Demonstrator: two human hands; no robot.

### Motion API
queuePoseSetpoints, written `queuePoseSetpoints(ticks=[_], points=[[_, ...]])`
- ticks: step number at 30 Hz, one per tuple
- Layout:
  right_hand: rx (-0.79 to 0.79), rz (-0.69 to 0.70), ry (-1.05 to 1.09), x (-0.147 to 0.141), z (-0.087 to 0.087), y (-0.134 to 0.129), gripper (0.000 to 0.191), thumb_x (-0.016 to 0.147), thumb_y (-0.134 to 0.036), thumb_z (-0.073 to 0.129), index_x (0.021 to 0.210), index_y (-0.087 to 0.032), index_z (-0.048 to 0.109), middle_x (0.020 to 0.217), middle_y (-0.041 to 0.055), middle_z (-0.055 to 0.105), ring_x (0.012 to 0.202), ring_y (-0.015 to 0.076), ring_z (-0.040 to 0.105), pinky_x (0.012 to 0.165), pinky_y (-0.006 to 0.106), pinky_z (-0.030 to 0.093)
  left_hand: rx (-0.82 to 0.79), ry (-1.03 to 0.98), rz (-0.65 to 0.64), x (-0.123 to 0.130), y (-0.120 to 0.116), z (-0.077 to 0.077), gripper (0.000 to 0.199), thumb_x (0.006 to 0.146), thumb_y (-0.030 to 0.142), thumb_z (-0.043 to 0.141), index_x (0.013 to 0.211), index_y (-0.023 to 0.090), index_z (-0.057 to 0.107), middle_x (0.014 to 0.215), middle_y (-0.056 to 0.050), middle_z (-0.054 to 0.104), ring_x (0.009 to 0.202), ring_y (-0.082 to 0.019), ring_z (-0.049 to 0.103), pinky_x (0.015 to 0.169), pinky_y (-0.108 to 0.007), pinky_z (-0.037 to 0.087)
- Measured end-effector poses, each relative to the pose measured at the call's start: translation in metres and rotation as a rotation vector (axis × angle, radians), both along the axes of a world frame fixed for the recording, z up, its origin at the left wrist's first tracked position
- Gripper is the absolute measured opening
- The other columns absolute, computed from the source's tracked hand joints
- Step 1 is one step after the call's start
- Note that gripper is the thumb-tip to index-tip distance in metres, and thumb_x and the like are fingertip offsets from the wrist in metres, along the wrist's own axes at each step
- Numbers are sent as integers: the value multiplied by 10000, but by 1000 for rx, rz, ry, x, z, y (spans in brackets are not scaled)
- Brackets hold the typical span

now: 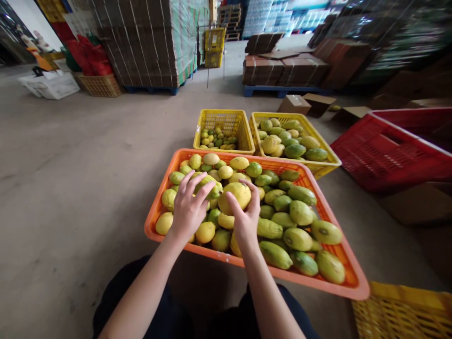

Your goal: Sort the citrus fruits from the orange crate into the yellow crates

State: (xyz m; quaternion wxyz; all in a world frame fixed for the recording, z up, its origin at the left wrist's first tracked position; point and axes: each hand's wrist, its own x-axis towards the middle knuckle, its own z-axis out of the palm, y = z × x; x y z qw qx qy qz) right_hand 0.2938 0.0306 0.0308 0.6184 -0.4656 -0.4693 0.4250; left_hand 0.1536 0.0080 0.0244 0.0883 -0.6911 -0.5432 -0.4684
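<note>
My right hand (249,214) is closed around a large yellow oval fruit (236,197), its thumb across the near side and its fingers on the far right side. The fruit is over the middle of a shallow orange crate (300,282) filled with yellow and green fruit. To its left, my left hand (190,205) reaches over the pile with its fingers spread. Under those fingertips lies a bumpy yellow-green fruit (216,189); its thumb side is hidden. Smaller, rounder yellow fruit (205,232) lies mostly on the left, longer greenish fruit (297,238) on the right.
Behind stand two yellow crates: one with small fruit (226,123), one with larger fruit (326,162). A red crate (381,150) stands at right, another yellow crate (406,306) at lower right. Cardboard boxes (294,104) and loaded pallets (141,44) are farther back.
</note>
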Motion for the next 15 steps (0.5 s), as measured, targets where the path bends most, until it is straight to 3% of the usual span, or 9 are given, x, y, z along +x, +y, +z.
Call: queuePoseSetpoints(ticks=[12,15], points=[[-48,11,40,0,-5,3,448,663,-389,826,1040,-243,633,1010,1,651,880,192,598,837,330,522,-34,-90,-79,3,0,1,394,910,80,586,1177,347,699,1339,-23,670,1407,-268,498,1205,-496,405],[-100,62,154,-1,-5,4,450,655,-388,829,1039,-249,641,999,-3,655,868,187,601,808,314,521,-103,-233,-104,4,0,6,336,875,148,681,1152,336,712,1310,-30,687,1360,-280,542,1199,-501,409]])
